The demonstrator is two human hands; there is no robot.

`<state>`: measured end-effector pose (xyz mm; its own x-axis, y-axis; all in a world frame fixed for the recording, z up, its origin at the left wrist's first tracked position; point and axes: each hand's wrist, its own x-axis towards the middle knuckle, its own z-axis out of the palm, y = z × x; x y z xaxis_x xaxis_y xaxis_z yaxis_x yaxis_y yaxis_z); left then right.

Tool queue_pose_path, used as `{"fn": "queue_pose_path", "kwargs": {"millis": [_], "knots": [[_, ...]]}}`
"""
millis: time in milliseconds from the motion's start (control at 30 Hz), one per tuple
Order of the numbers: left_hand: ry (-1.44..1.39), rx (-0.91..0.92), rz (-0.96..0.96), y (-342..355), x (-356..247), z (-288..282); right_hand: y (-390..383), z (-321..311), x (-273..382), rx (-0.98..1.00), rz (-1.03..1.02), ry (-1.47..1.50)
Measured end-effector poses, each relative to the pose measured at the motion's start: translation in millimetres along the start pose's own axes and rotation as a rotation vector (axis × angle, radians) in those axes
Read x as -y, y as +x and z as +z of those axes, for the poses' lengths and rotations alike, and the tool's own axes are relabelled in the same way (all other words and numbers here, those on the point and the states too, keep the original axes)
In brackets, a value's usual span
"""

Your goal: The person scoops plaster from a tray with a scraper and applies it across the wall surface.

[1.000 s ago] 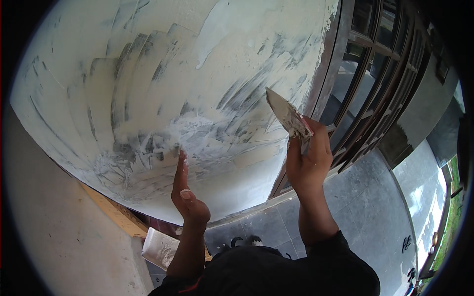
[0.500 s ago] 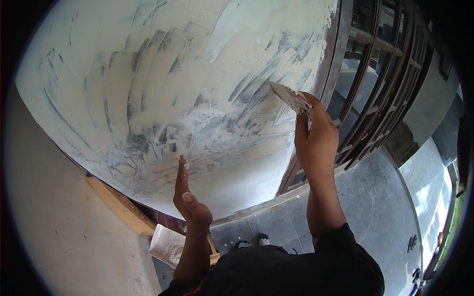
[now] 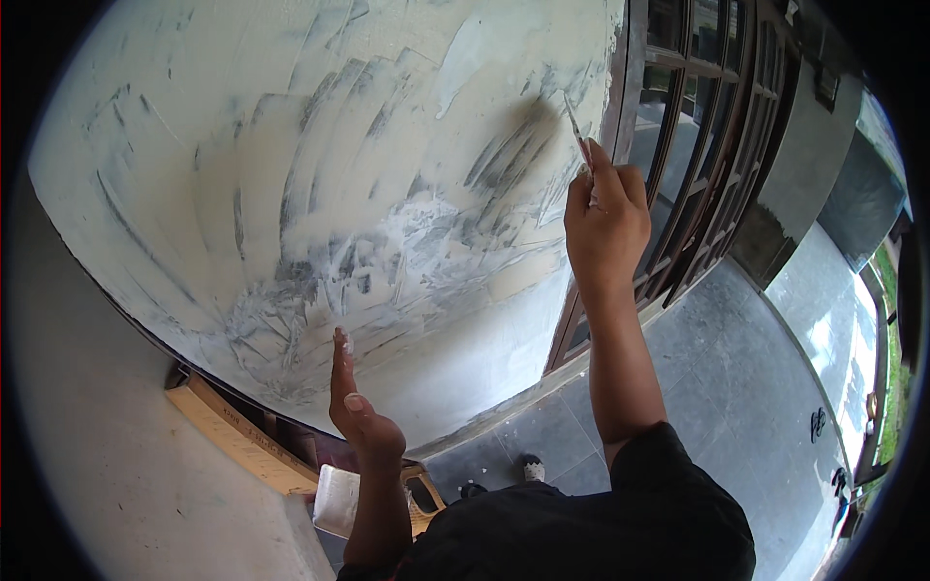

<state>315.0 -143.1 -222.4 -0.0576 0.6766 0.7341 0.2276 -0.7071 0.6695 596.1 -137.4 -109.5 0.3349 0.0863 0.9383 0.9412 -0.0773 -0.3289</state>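
A wall (image 3: 320, 194) fills the upper middle, coated in whitish filler with grey streaks and rough smears. My right hand (image 3: 610, 232) is closed around a putty knife (image 3: 576, 124), up near the wall's right edge. The blade shows almost edge-on, its tip at or very near the wall; I cannot tell if it touches. Lower and to the left, my left hand (image 3: 363, 412) holds nothing. Its fingers are stretched upward in front of the wall, with white filler on the fingertips and the thumb apart. Below it, partly behind my left forearm, is a white container (image 3: 336, 499).
Dark-framed glazed panels (image 3: 678, 145) run along the right of the wall. A long wooden piece (image 3: 237, 436) lies by the wall's foot at lower left, near a yellowish wooden stand (image 3: 424, 496). Grey floor tiles (image 3: 697, 339) carry white specks. Sandals (image 3: 819, 423) lie at far right.
My right hand has moved up with the putty knife, whose blade has turned from showing its face to nearly edge-on. My left hand stays stretched out, slightly lower in view. The view has shifted a little.
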Motion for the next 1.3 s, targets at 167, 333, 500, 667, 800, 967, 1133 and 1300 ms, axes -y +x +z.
{"fn": "queue_pose_path", "kwargs": {"millis": [167, 333, 500, 667, 800, 967, 1133, 1300], "knots": [[0.007, 0.004, -0.003, -12, 14, -21, -12, 37, 16, -0.018, -0.033, -0.092], [-0.045, 0.054, -0.134, -27, 26, -34, -54, 71, 33, 0.151, -0.240, -0.207], [-0.102, 0.012, -0.159, -24, 32, -16, -123, 44, 71, 0.379, -0.413, -0.003], [-0.154, 0.070, -0.080, -7, 16, 14, -122, -19, 48, 0.501, 0.017, 0.286], [-0.166, 0.065, -0.084, -8, 6, 25, -89, -47, 16, 0.498, 0.362, 0.410], [-0.140, 0.063, -0.072, -15, 1, 25, -41, -8, -24, 0.110, 0.072, 0.003], [-0.099, 0.024, -0.104, -19, 4, 24, -92, 45, -2, 0.339, -0.175, -0.141], [-0.002, 0.008, -0.114, -18, 4, 12, -130, -8, 29, 0.474, -0.069, 0.233]]}}
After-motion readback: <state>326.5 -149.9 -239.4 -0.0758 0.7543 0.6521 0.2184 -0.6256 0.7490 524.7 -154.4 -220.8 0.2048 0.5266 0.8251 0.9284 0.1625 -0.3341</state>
